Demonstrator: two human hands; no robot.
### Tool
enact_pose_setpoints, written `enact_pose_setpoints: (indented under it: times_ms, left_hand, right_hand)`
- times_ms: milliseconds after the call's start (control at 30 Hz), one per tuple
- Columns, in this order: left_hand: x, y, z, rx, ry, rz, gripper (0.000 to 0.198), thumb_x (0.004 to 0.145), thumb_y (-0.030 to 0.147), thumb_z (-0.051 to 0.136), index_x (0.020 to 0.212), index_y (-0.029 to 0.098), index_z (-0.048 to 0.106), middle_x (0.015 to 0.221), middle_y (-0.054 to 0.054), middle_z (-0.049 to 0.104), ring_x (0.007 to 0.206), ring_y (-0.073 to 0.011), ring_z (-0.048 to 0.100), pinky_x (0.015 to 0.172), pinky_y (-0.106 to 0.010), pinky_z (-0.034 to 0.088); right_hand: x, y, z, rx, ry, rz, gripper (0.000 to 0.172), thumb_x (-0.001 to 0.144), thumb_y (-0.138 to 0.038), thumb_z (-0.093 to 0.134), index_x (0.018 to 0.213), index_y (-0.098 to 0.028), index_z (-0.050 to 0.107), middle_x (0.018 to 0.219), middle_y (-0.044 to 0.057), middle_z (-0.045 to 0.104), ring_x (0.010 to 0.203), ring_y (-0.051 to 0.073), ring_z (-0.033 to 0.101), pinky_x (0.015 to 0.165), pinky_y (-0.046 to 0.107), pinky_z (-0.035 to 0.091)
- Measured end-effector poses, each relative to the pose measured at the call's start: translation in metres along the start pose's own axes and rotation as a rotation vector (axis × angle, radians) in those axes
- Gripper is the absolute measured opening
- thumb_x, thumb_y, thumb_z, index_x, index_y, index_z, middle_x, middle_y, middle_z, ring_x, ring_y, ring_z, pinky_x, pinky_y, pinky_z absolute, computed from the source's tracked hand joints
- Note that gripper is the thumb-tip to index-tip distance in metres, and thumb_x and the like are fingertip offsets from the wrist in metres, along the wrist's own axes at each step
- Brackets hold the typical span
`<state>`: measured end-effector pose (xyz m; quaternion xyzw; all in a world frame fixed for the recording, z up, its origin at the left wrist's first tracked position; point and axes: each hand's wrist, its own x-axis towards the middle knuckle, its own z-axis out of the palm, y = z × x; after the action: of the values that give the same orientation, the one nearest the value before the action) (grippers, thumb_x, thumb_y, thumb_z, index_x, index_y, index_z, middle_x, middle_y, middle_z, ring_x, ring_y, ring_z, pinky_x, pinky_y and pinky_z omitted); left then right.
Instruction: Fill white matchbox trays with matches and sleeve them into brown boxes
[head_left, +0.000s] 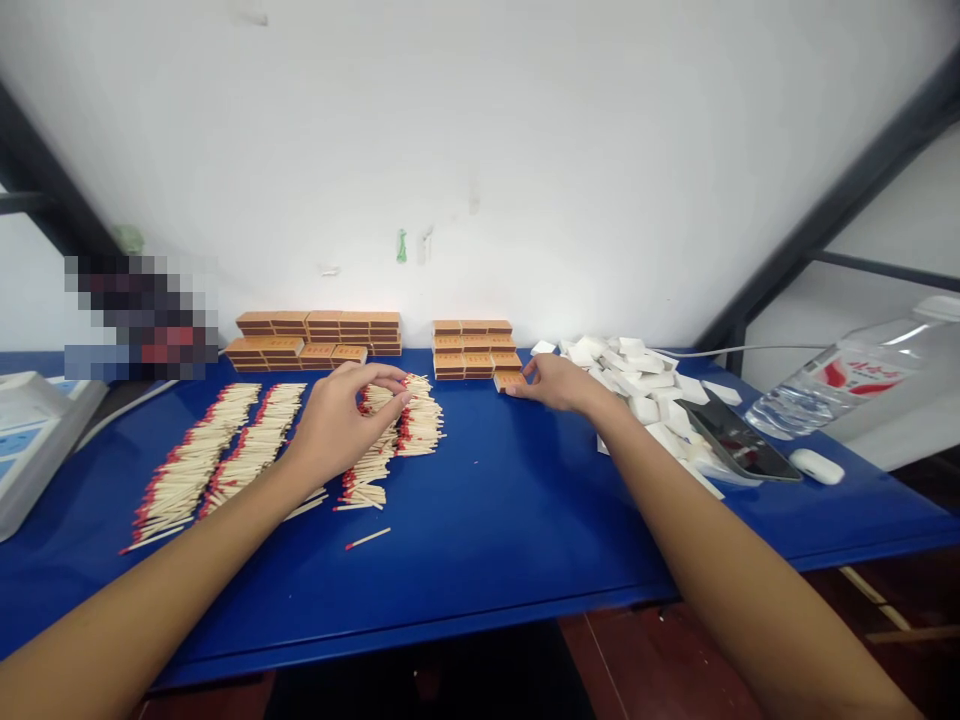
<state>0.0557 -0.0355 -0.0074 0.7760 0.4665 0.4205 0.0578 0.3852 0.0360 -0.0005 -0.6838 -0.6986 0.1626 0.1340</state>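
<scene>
My right hand (559,382) grips a small orange matchbox (508,381) between thumb and fingers, at the front right corner of a stepped stack of matchboxes (472,342). My left hand (345,415) is over the rows of matches, thumb and forefinger curved toward each other with a small gap between the tips. Close to those tips lies a heap of red-tipped matches (421,425), beside another row of matches (371,465). Nothing shows held in my left hand. Part of the matches is hidden behind that hand and forearm.
Further left are two long rows of matches (196,455) and a larger matchbox stack (315,335) against the wall. One loose match (368,539) lies in front. At right are white box trays (637,375), a phone (742,438), a white case (817,466) and a tilted bottle (847,375).
</scene>
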Motion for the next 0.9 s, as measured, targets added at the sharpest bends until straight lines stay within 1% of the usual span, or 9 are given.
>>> enact_pose_setpoints:
  times_ms: [167, 267, 333, 467, 567, 633, 733, 833, 900]
  left_hand:
    - [0.001, -0.002, -0.003, 0.013, 0.011, -0.009, 0.019, 0.095, 0.039, 0.073, 0.108, 0.027, 0.078, 0.099, -0.001, 0.084, 0.108, -0.0274, 0.074, 0.094, -0.04, 0.055]
    - [0.004, -0.006, -0.007, 0.058, 0.041, 0.007, 0.019, 0.095, 0.039, 0.072, 0.107, 0.026, 0.079, 0.102, -0.002, 0.084, 0.108, -0.0293, 0.074, 0.097, -0.042, 0.054]
    - [0.006, -0.009, -0.009, 0.096, 0.063, 0.021, 0.018, 0.096, 0.037, 0.07, 0.107, 0.026, 0.079, 0.102, -0.003, 0.084, 0.107, -0.0306, 0.074, 0.099, -0.045, 0.054]
    - [0.009, -0.016, -0.013, 0.184, 0.092, 0.011, 0.018, 0.096, 0.033, 0.066, 0.107, 0.026, 0.079, 0.1, -0.003, 0.084, 0.103, -0.0313, 0.073, 0.098, -0.047, 0.053]
    - [0.01, -0.021, -0.014, 0.287, 0.08, -0.02, 0.018, 0.094, 0.03, 0.065, 0.104, 0.023, 0.079, 0.1, -0.004, 0.084, 0.102, -0.0328, 0.072, 0.096, -0.047, 0.053]
    - [0.011, -0.025, -0.015, 0.359, 0.073, -0.041, 0.019, 0.094, 0.029, 0.065, 0.104, 0.023, 0.08, 0.098, -0.004, 0.084, 0.101, -0.0338, 0.07, 0.095, -0.047, 0.052]
    - [0.013, -0.029, -0.018, 0.427, 0.072, -0.063, 0.02, 0.095, 0.031, 0.065, 0.104, 0.022, 0.08, 0.096, -0.004, 0.084, 0.098, -0.0348, 0.069, 0.093, -0.047, 0.051]
    - [0.014, -0.031, -0.02, 0.467, 0.073, -0.057, 0.022, 0.095, 0.032, 0.065, 0.105, 0.021, 0.081, 0.098, -0.005, 0.084, 0.098, -0.0356, 0.069, 0.091, -0.047, 0.05]
    - [0.014, -0.031, -0.021, 0.49, 0.075, -0.034, 0.023, 0.096, 0.033, 0.064, 0.107, 0.021, 0.081, 0.1, -0.005, 0.084, 0.099, -0.0357, 0.068, 0.091, -0.046, 0.049]
  right_hand:
    - [-0.004, -0.002, -0.002, -0.043, 0.012, 0.002, 0.04, 0.085, -0.052, 0.087, 0.101, -0.018, 0.073, 0.098, 0.011, 0.078, 0.083, 0.025, 0.07, 0.066, 0.032, 0.044]
    - [-0.005, -0.001, -0.007, -0.067, 0.07, 0.012, 0.045, 0.09, -0.053, 0.081, 0.115, -0.017, 0.071, 0.107, 0.013, 0.078, 0.087, 0.025, 0.07, 0.068, 0.032, 0.043]
    - [-0.007, -0.003, -0.008, -0.083, 0.119, 0.01, 0.041, 0.095, -0.051, 0.076, 0.118, -0.017, 0.07, 0.111, 0.013, 0.078, 0.088, 0.025, 0.069, 0.068, 0.032, 0.041]
    - [-0.015, -0.018, -0.001, -0.102, 0.178, -0.057, 0.024, 0.099, -0.044, 0.07, 0.099, -0.02, 0.073, 0.099, 0.01, 0.078, 0.085, 0.023, 0.067, 0.067, 0.032, 0.039]
    - [-0.022, -0.031, 0.002, -0.1, 0.173, -0.128, 0.024, 0.098, -0.04, 0.068, 0.085, -0.02, 0.071, 0.088, 0.008, 0.077, 0.078, 0.021, 0.066, 0.065, 0.031, 0.039]
    - [-0.025, -0.03, -0.006, -0.102, 0.127, -0.165, 0.025, 0.097, -0.038, 0.068, 0.08, -0.02, 0.07, 0.084, 0.007, 0.076, 0.075, 0.02, 0.065, 0.064, 0.031, 0.039]
    - [-0.026, -0.008, -0.034, -0.126, 0.033, -0.191, 0.024, 0.095, -0.042, 0.071, 0.084, -0.02, 0.072, 0.086, 0.007, 0.076, 0.076, 0.02, 0.066, 0.067, 0.032, 0.043]
    - [-0.028, 0.028, -0.068, -0.154, -0.098, -0.024, 0.032, 0.09, -0.052, 0.075, 0.087, -0.02, 0.073, 0.094, 0.01, 0.078, 0.083, 0.024, 0.069, 0.072, 0.035, 0.047]
    - [-0.031, 0.05, -0.084, -0.153, -0.187, 0.038, 0.032, 0.084, -0.052, 0.081, 0.084, -0.02, 0.076, 0.095, 0.012, 0.079, 0.083, 0.026, 0.07, 0.074, 0.038, 0.05]
